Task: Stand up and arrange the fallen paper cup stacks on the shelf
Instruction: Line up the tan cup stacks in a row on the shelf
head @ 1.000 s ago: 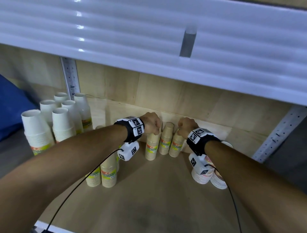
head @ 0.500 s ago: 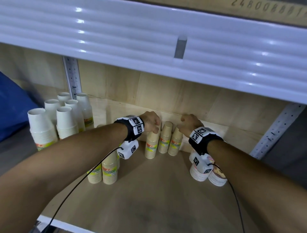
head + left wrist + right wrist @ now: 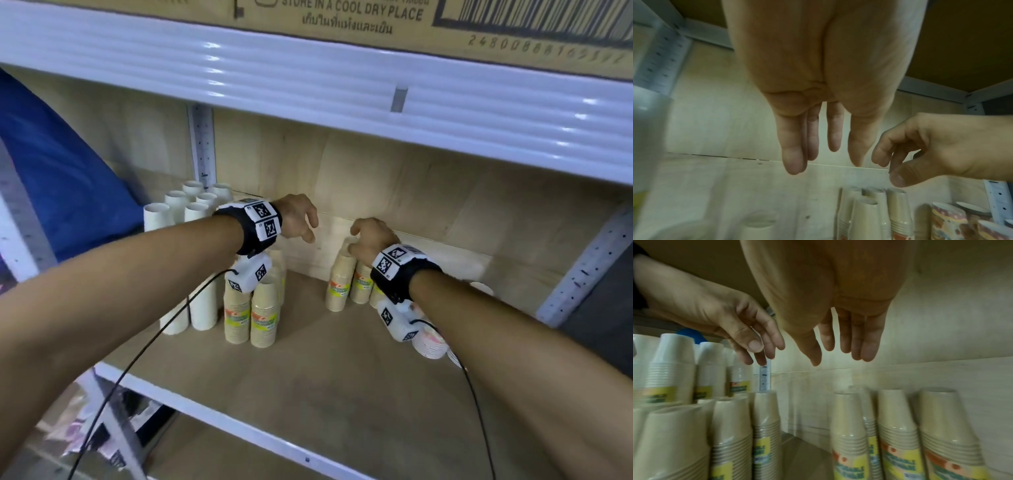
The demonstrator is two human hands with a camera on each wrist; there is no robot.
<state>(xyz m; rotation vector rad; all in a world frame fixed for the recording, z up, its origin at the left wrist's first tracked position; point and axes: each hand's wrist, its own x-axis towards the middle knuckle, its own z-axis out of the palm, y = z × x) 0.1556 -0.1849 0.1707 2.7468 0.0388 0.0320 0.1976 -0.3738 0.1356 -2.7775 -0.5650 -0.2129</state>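
Wooden shelf (image 3: pixel 308 370) under a white beam (image 3: pixel 308 85) and cardboard carton (image 3: pixel 342 17). Upright kraft cup stacks (image 3: pixel 342 284) against the back panel; a second kraft group (image 3: pixel 263 315) and white cup stacks (image 3: pixel 191 212) stand to the left. Left hand (image 3: pixel 298 219) and right hand (image 3: pixel 371 236) hover above, fingers relaxed, holding nothing.
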